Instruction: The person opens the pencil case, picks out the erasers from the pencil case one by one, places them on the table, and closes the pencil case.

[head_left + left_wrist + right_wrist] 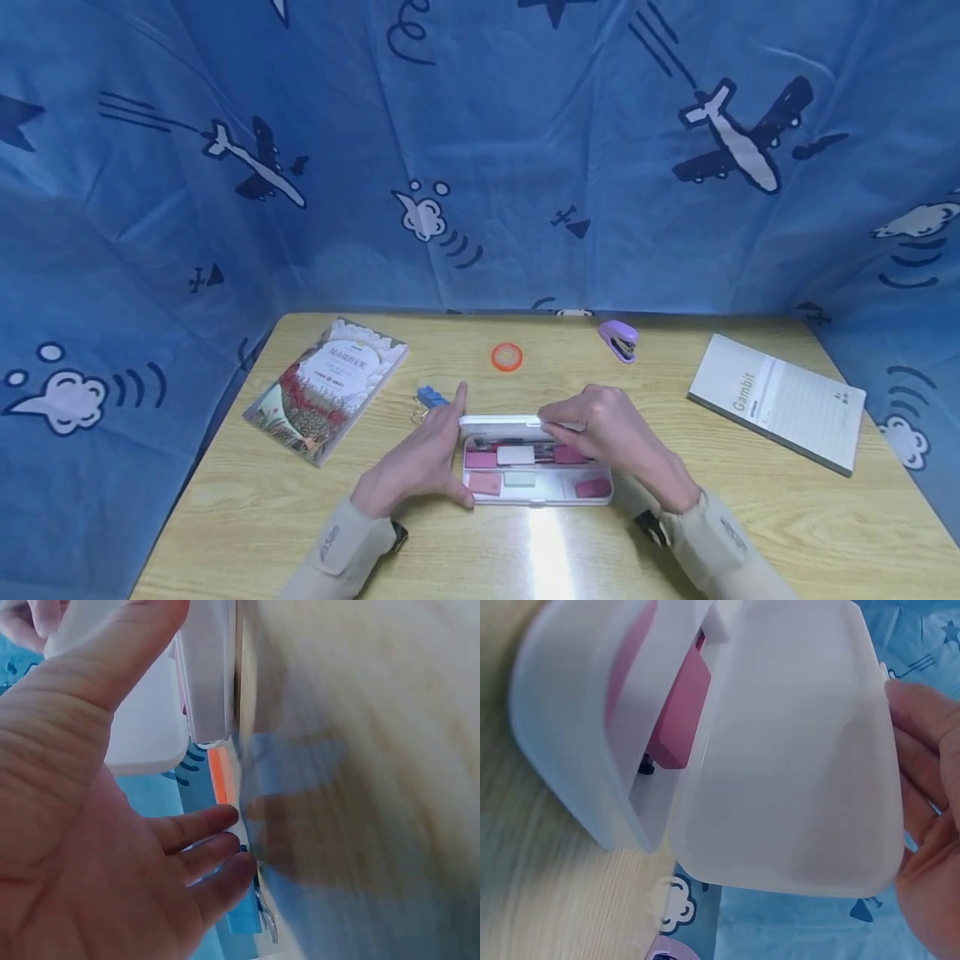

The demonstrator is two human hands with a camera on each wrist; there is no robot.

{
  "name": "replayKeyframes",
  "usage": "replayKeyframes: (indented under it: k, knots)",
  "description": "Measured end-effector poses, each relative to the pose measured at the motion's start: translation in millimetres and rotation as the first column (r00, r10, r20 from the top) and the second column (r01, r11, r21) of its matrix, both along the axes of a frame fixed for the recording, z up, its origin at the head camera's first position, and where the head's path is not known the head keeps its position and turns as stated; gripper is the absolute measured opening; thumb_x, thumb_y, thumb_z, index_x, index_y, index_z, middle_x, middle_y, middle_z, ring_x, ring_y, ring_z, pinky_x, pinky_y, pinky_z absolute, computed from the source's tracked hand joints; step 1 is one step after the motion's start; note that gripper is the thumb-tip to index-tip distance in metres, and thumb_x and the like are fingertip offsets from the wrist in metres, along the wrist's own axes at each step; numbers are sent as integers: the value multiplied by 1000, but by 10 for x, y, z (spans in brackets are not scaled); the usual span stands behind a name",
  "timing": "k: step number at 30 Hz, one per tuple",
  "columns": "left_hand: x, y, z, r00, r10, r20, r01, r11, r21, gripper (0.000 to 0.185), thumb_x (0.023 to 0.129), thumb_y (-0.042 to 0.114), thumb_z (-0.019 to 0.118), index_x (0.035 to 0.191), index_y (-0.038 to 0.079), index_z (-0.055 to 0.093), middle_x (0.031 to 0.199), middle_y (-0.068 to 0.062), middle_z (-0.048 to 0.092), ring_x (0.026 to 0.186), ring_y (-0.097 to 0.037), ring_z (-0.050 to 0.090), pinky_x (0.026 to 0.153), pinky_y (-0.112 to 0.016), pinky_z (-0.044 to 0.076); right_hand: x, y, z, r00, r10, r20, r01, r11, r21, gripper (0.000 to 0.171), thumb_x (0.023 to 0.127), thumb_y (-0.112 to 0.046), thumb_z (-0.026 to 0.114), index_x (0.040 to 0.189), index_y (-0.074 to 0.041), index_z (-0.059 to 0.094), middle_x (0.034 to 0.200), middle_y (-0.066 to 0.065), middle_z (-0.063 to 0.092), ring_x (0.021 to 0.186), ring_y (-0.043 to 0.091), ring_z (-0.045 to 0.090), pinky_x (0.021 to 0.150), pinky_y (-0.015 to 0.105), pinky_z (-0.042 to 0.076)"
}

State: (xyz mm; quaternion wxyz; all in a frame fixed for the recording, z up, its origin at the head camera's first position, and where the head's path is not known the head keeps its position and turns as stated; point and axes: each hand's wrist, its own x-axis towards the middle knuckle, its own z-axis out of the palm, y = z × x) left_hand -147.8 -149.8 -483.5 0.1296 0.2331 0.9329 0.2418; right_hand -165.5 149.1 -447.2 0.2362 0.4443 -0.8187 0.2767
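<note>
A white pencil case point(555, 492) lies on the table in front of me, its hinged lid point(795, 750) raised. My right hand point(611, 425) pinches the lid's free edge, thumb and fingers meeting right of its middle. At the case's left end is my left hand point(420, 458), thumb by the front corner and the other fingers stretched toward the back. Inside sit a pink eraser point(484, 483), a white block point(515, 455), a pale green block point(520, 479) and a dark pink piece point(592, 488). Slim dark items in the rear compartment are partly hidden.
A blue binder clip point(431, 397) lies just beyond my left fingers. Farther back are an orange tape roll point(507, 347) and a purple stapler point(619, 340). An illustrated book point(330, 387) lies left, a notebook point(780, 404) right. A blue printed curtain point(495, 150) hangs behind the table.
</note>
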Motion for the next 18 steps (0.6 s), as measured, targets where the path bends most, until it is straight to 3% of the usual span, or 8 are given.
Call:
replayKeyframes:
  k: [3, 5, 10, 14, 18]
  knots:
    - [15, 0, -5, 1000, 16, 2, -16, 1000, -19, 165, 50, 50, 97, 161, 8, -17, 164, -24, 27, 152, -36, 30, 126, -44, 27, -77, -4, -13, 997, -37, 64, 39, 999, -34, 9, 82, -12, 83, 90, -16, 83, 87, -5, 80, 68, 4, 71, 61, 24, 58]
    - [25, 4, -7, 1000, 28, 6, -28, 999, -25, 165, 50, 50, 97, 160, 8, -20, 165, -25, 26, 152, -37, 29, 126, -45, 27, -127, -6, -18, 986, -49, 160, 60, 996, -60, 12, 81, -10, 83, 93, -13, 83, 89, -1, 81, 74, 9, 75, 64, 25, 61]
    - [74, 22, -3, 998, 66, -14, -67, 998, -16, 168, 49, 48, 97, 158, 13, -26, 167, -23, 20, 153, -37, 27, 126, -45, 27, -244, -4, -27, 908, -79, 412, 124, 989, -85, 13, 85, -8, 80, 98, -9, 83, 95, 5, 81, 87, 20, 78, 75, 27, 63]
    - [131, 31, -8, 994, 75, -75, -75, 997, 5, 169, 49, 46, 98, 157, 17, -29, 168, -22, 19, 153, -37, 28, 124, -46, 30, -336, -5, -47, 870, -101, 483, 158, 984, -80, 13, 87, -7, 78, 98, -9, 82, 97, 7, 80, 91, 24, 78, 78, 30, 64]
    - [168, 38, 1, 989, 53, -135, -57, 998, -28, 161, 51, 47, 96, 161, 26, -19, 164, -21, 29, 146, -39, 39, 118, -49, 41, -412, -12, -63, 848, -113, 517, 180, 980, -81, 12, 87, -6, 77, 98, -8, 82, 98, 8, 80, 93, 26, 77, 78, 31, 64]
